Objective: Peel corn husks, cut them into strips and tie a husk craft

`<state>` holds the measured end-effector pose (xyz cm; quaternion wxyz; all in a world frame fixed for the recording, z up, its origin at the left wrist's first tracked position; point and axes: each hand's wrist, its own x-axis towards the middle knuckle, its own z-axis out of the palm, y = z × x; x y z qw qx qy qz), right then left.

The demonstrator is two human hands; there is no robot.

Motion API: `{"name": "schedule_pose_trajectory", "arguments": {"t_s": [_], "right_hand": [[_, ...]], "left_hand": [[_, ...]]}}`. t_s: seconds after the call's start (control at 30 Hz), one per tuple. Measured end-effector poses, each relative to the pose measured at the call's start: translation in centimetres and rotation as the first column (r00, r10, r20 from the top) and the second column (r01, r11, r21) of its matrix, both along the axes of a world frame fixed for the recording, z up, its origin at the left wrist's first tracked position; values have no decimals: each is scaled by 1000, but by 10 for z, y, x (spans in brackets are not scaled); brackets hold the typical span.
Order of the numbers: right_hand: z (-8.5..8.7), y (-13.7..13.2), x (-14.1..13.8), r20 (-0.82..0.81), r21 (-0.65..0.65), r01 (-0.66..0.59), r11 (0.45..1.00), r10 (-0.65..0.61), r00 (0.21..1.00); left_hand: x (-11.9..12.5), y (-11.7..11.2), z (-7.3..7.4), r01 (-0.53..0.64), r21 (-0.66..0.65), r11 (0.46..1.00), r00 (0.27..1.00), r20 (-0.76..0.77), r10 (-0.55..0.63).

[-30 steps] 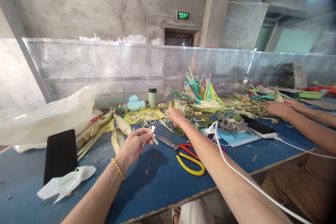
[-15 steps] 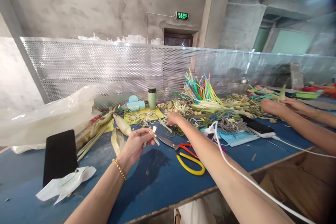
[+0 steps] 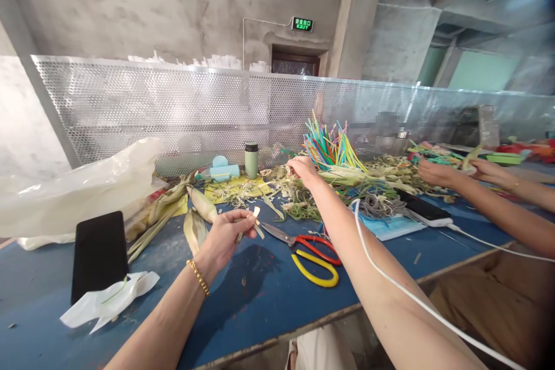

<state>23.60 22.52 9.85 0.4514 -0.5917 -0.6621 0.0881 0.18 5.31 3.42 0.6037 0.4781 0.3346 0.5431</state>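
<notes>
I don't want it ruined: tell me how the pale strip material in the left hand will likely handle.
The pale strip material looks thin and narrow, so it's probably very light. One end stands up beyond the left hand, suggesting slight stiffness.

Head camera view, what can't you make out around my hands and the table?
All in the head view:
- Pale strips: partly hidden by the left hand's fingers.
- Right hand: whatever it may pinch is too small to tell.
- Left-side dark phone: lower end covered by white paper.
- Blue sheet: partly hidden behind the right forearm.
- Co-worker's nearer arm: cut off by the right edge.
</notes>
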Motion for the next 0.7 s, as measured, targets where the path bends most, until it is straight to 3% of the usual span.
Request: {"name": "schedule_pose_trajectory", "arguments": {"t_s": [0.13, 0.23, 0.43, 0.5, 0.53, 0.6, 0.63, 0.7], "right_hand": [[7, -6, 0, -100, -14, -51, 999, 49, 994], [10, -11, -1, -85, -19, -63, 998, 61, 994], [1, -30, -9, 133, -22, -73, 997, 76, 988], [-3, -45, -13, 228, -63, -158, 985, 169, 959], [-6, -54, -14, 284, -115, -224, 968, 248, 926], [-17, -75, -18, 486, -305, -358, 883, 467, 738], [-25, -85, -20, 574, -359, -356, 863, 505, 645], [-43, -100, -23, 744, -297, -271, 916, 399, 535]], "left_hand": [[0, 0, 0, 3, -5, 1000, 1000, 1, -3], [0, 0, -2, 11, -1, 1000, 1000, 1, -11], [-1, 2, -3, 3, 17, 1000, 1000, 17, -3], [-1, 1, -2, 7, 17, 1000, 1000, 20, -7], [-1, 1, -2, 10, 16, 1000, 1000, 18, -10], [0, 0, -2, 14, 14, 1000, 1000, 11, -15], [0, -1, -1, 16, 12, 1000, 1000, 6, -16], [1, -2, -1, 20, 9, 1000, 1000, -6, -20]]}}
